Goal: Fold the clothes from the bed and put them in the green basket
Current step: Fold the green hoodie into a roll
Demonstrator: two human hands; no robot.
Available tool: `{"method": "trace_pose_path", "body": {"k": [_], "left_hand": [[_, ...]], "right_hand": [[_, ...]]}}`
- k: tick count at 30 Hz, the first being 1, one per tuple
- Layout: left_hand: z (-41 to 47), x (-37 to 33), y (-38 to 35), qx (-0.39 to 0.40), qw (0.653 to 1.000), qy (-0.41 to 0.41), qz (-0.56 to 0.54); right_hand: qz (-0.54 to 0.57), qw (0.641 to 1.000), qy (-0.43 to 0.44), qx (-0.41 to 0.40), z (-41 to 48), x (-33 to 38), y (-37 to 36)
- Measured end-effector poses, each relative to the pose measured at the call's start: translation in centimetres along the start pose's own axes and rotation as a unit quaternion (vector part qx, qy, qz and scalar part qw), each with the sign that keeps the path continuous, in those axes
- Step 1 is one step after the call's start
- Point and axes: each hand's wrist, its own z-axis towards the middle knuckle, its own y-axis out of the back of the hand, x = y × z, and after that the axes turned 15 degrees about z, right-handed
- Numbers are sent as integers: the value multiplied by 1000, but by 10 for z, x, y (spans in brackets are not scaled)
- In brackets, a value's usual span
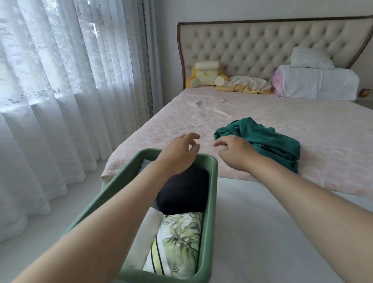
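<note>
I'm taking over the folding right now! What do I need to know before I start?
Left hand: empty, fingers relaxed, above the far end of the green basket.
Right hand: empty, fingers loosely curled, just beside the teal garment.
Done: a black garment and a folded leaf-print cloth lie in the basket.
Left: the teal garment lies crumpled on the bed. Fold it and put it in the basket.

A crumpled teal-green cloth garment (272,142) is lying unfolded on the pink patterned bed cover (307,126), near the foot edge. The long green plastic basket (212,193) is standing at the bed's corner, holding a folded black garment (183,192) and a folded leaf-print cloth (178,243).
</note>
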Motion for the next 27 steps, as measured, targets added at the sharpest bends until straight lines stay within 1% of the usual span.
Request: {"method": "trace_pose_path", "body": {"k": [2,4,6,9,12,15,17,19,20,21,23,24,27], "left_hand": [[16,-31,-2,-21,999,-27,2],[37,-62,-11,-15,998,-53,19],[61,-92,-28,19,997,-71,26],[92,-125,-62,90,993,-74,32],[118,-144,-104,150,982,-82,80],[135,-149,-146,188,973,-75,110],[141,-149,-170,198,969,-72,131],[145,-147,-189,186,972,-68,129],[147,-146,-196,179,974,-66,120],[147,-146,-201,173,976,-69,114],[147,-145,-207,175,974,-80,121],[146,-144,-208,181,972,-83,125],[140,-143,-203,195,970,-89,114]], "right_hand": [[-14,1000,-16,-17,-4,-22,16],[-34,998,-51,-20,-8,-52,28],[-52,995,-83,-14,-9,-88,34],[-61,993,-97,-18,-6,-138,39],[-105,988,-108,-33,4,-176,42],[-147,980,-132,-19,22,-209,47],[-176,976,-126,1,34,-232,49],[-194,975,-107,27,43,-248,48],[-189,977,-98,32,46,-253,48],[-177,980,-87,17,48,-256,49],[-145,987,-50,-48,51,-260,53],[-121,990,-44,-64,50,-260,56],[-2,997,-68,-30,36,-252,63]]}}
